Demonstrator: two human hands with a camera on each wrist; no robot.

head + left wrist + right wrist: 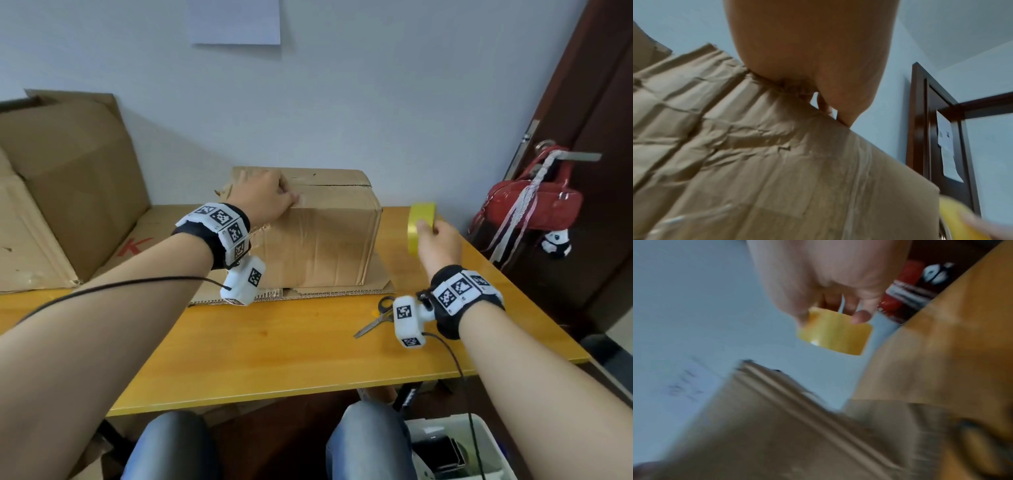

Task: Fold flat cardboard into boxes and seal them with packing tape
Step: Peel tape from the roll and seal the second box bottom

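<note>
A folded brown cardboard box (318,236) stands on a flat cardboard sheet (342,291) on the wooden table (274,349). My left hand (263,198) rests on the box's top front left edge, thumb pressing near the top seam; the left wrist view shows the palm (807,56) against the box's creased wall (766,162). My right hand (438,243) holds a yellow roll of packing tape (419,219) in the air to the right of the box. In the right wrist view the fingers (860,316) curl round the tape roll (836,335).
Scissors (375,320) lie on the table near my right wrist. Large flat cardboard (61,192) leans against the wall at the left. A red handbag (534,202) hangs on a door handle at the right. A white bin (455,448) sits under the table.
</note>
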